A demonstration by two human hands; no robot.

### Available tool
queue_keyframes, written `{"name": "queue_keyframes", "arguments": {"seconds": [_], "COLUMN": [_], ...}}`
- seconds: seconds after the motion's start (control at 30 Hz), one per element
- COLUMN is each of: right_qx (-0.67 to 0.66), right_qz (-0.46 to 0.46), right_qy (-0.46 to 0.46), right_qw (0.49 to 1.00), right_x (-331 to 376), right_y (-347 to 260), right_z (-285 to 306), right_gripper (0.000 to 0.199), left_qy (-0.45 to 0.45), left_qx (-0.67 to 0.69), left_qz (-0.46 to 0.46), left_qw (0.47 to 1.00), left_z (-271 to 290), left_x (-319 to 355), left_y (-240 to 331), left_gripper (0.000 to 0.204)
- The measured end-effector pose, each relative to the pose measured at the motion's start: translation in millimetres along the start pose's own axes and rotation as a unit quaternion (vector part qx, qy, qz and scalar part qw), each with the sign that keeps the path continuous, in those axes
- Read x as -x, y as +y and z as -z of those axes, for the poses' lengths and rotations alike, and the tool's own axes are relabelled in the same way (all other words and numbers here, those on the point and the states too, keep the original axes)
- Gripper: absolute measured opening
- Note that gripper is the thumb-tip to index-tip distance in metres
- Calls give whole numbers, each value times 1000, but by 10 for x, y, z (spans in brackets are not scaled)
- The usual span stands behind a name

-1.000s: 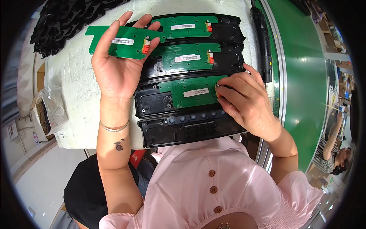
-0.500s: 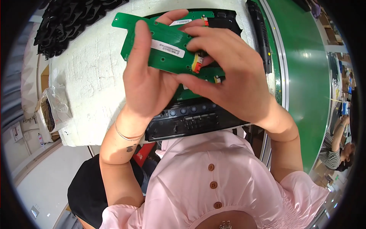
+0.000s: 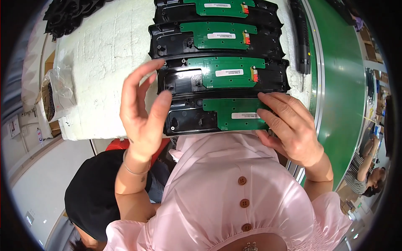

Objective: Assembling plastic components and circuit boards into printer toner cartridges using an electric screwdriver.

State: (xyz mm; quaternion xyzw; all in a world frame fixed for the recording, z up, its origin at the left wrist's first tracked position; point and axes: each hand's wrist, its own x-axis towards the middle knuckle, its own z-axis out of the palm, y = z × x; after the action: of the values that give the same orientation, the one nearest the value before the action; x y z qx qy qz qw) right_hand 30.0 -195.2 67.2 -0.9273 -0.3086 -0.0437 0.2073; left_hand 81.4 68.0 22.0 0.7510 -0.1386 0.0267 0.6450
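Head view. On the rough white tabletop (image 3: 100, 75), four curved black plastic housings stand in a column. The nearest housing (image 3: 190, 121) lies along the tabletop's near edge and carries a stepped flat green circuit board (image 3: 234, 108) with a white label. The board's right end is hidden beneath the right hand (image 3: 295, 131), whose fingers are half bent over it, thumb apart at the near side; whether it grips or merely rests cannot be told. The left hand (image 3: 144, 119) is spread open over the housing's left end, nothing visible in it; fingertip contact cannot be confirmed. The farthest housing (image 3: 268, 14) is cut off by the upper frame edge, as are a black cylindrical power screwdriver (image 3: 299, 42) along the tabletop's right edge and a heap of black plastic parts (image 3: 69, 16) at its far left corner, individual pieces indistinct.
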Motion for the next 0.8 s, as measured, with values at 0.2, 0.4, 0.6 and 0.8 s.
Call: {"name": "queue_keyframes", "arguments": {"seconds": [0.2,0.4,0.6,0.8], "right_qx": [-10,-16,-28,-13], "right_qz": [8,-13,-43,-32], "right_qy": [-12,-8,12,33], "right_qw": [1000,1000,999,999], "right_x": [-71,-76,63,142], "right_y": [-48,-35,-48,48], "right_z": [-173,-227,-221,-275], "right_gripper": [38,36,32,27], "left_qy": [49,17,-26,-82], "left_qx": [-68,-239,-329,-363], "left_qz": [-48,-103,-177,-150], "left_qw": [995,965,927,916], "left_z": [-112,-172,-241,-316], "left_x": [387,411,479,508], "left_y": [-184,-132,-35,-54], "left_gripper": [26,27,31,28]}}
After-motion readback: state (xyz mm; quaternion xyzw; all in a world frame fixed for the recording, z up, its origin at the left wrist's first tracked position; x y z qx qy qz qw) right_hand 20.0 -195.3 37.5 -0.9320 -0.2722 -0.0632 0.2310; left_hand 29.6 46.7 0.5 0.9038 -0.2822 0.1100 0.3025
